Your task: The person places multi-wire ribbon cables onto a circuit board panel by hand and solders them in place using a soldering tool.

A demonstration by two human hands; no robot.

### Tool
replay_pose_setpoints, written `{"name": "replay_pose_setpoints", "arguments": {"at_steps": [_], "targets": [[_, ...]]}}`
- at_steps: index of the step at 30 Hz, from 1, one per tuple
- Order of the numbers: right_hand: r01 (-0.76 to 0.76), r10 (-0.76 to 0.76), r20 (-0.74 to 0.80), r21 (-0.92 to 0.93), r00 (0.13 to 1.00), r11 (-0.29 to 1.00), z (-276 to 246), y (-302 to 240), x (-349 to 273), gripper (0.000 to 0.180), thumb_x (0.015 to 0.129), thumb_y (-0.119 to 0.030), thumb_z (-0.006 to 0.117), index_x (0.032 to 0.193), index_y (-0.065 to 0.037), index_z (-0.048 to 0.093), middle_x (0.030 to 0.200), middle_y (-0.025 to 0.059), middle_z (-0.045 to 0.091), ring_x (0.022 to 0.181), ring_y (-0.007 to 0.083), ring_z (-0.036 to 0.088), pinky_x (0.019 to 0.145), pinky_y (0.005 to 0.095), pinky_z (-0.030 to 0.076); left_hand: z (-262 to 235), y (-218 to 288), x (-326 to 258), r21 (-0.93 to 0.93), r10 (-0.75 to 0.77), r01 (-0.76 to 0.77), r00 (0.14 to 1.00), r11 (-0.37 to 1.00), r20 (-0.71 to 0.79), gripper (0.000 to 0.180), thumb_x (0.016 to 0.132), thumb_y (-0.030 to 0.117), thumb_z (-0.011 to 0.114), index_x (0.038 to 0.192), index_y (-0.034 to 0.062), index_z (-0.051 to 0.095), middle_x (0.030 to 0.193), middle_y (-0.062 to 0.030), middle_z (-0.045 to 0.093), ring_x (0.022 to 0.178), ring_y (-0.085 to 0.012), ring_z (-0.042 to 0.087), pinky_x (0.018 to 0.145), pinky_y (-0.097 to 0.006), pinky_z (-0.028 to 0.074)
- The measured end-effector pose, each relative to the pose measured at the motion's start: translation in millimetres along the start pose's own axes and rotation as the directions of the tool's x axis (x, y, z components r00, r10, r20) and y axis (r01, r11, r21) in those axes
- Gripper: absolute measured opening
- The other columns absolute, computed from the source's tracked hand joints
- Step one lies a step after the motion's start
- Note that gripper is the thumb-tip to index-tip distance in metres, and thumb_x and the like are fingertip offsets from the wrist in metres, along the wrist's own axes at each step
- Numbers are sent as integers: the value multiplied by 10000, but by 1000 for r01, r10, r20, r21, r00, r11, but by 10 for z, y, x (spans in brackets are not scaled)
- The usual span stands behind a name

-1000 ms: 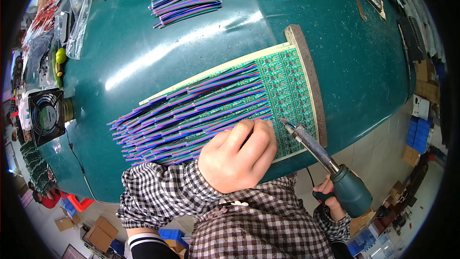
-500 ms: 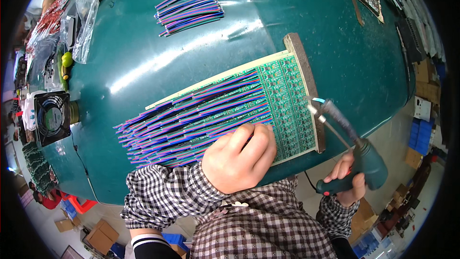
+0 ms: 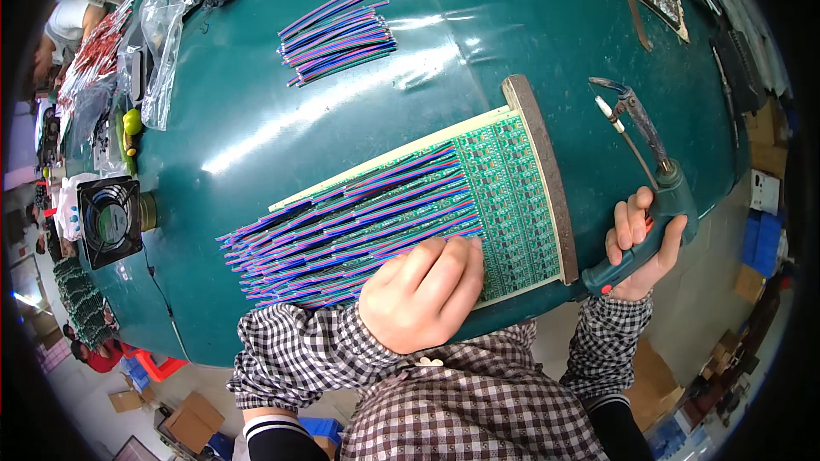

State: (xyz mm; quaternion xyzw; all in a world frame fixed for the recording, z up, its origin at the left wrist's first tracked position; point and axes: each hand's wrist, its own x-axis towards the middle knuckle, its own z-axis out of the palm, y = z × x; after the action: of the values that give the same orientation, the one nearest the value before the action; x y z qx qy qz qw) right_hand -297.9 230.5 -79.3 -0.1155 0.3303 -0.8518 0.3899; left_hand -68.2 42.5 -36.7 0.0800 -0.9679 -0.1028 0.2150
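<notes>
In the head view, our left hand (image 3: 423,290) lies fist-like, fingers curled, knuckles pressing down on the near ends of the ribbon wires (image 3: 350,226) where they meet the green circuit-board panel (image 3: 512,196); it pins them rather than grasping anything. The panel lies flat on the green tabletop (image 3: 256,119), its far edge against a brown wooden strip (image 3: 542,179). We judge the panel thin, stiff and light, best held by its bare edges, while the wires are soft and springy and would slide unless pressed flat. Our right hand (image 3: 641,243) is clenched around the handle of a pistol-grip soldering iron (image 3: 649,171), lifted to the right of the panel, tip well clear of it; its tip is likely hot, so the handle is the only safe hold.

As for containers, clear plastic bags (image 3: 158,51) at the far left hold small parts we cannot make out. A loose bundle of cut wires (image 3: 337,34) lies apart, farther back, and a small black fan (image 3: 109,220) stands at the left edge.
</notes>
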Motion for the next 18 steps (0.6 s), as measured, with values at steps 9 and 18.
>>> {"name": "replay_pose_setpoints", "arguments": {"at_steps": [9,18], "targets": [[-99,72,-88,-355,994,930,233,-242,-801,716,953,-437,704,1371,79,437,963,159,619,799,287,685,645,373,652,19,-47,-4,-35,8,-8,1000,999,-3,378,659,112,687,1016,4,748,998,-81,667,848,-191,666,690,-284,543],[-339,156,-329,-628,931,701,513,-252,-1339,608,768,-485,884,1005,35,675,783,105,708,745,252,722,779,378,614,23,-67,-36,-59,14,-12,999,998,30,354,692,152,659,1015,22,722,1011,-59,645,898,-174,647,727,-264,508]]}}
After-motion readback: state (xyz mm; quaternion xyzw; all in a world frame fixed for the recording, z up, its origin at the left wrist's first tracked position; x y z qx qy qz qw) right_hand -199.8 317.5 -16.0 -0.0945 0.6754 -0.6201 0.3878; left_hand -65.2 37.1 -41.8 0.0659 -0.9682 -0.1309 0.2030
